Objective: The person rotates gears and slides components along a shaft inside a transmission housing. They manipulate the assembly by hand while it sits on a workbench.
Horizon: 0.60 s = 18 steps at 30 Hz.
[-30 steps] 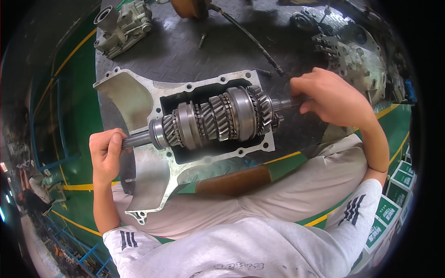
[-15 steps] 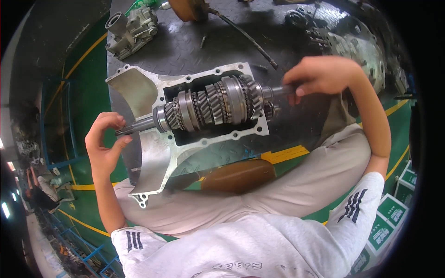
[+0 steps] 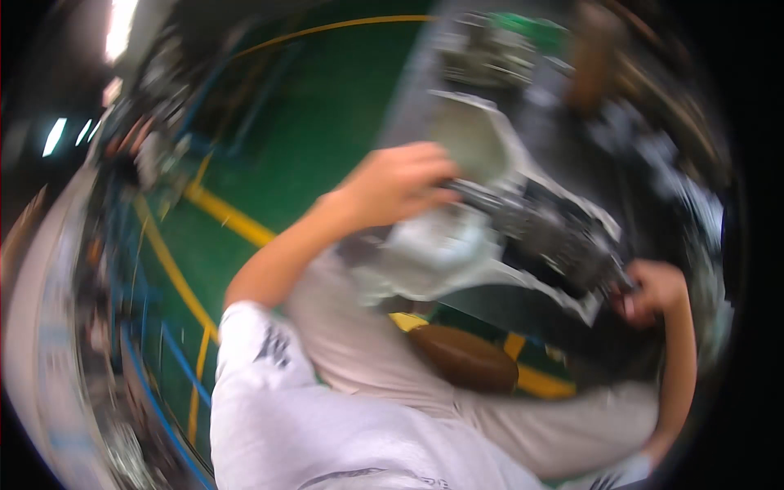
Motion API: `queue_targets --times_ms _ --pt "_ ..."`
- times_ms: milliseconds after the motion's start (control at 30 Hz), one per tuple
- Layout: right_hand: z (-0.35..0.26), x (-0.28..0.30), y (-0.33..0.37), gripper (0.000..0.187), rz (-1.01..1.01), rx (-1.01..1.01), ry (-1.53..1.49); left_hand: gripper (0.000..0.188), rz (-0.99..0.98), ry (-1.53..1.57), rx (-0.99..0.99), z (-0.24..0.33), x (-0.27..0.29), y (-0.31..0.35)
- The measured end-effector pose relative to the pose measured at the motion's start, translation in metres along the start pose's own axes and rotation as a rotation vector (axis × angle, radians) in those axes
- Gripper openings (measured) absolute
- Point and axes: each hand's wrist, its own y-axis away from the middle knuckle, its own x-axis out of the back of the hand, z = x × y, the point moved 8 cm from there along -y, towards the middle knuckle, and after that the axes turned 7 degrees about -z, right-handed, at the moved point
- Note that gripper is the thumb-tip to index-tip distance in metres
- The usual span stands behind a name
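Note:
The gear shaft assembly (image 3: 563, 241), a dark metal shaft carrying several gears, lies in the opening of a pale metal gearbox housing (image 3: 433, 249). My left hand (image 3: 404, 181) is closed on the shaft's long thin end, over the flared part of the housing. At the opposite end, beyond the gears, my right hand (image 3: 657, 290) has its fingers wrapped round the short shaft end. Motion blur smears the gears, and I cannot tell whether the assembly touches the housing.
Behind the housing on the dark bench (image 3: 559, 122) stand another metal casting (image 3: 486, 61), a green item (image 3: 531, 31) and a brown object (image 3: 594, 57). A brown round stool seat (image 3: 465, 357) is between my legs. Yellow lines (image 3: 233, 216) cross the green floor at left.
My view has swung round, so the bench and housing appear farther right and tilted. My left hand, earlier loosely curled with thumb and fingers apart, has closed round the shaft end.

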Motion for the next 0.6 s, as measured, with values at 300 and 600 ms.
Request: queue_targets --times_ms 300,600 --pt "0.013 0.012 0.007 0.026 0.084 -0.201 -0.316 0.024 0.112 -0.248 -0.113 0.022 -0.008 -0.001" --pt "0.023 0.015 0.019 0.022 0.369 -0.165 -0.126 0.024 0.007 -0.241 -0.003 0.011 -0.025 -0.007"
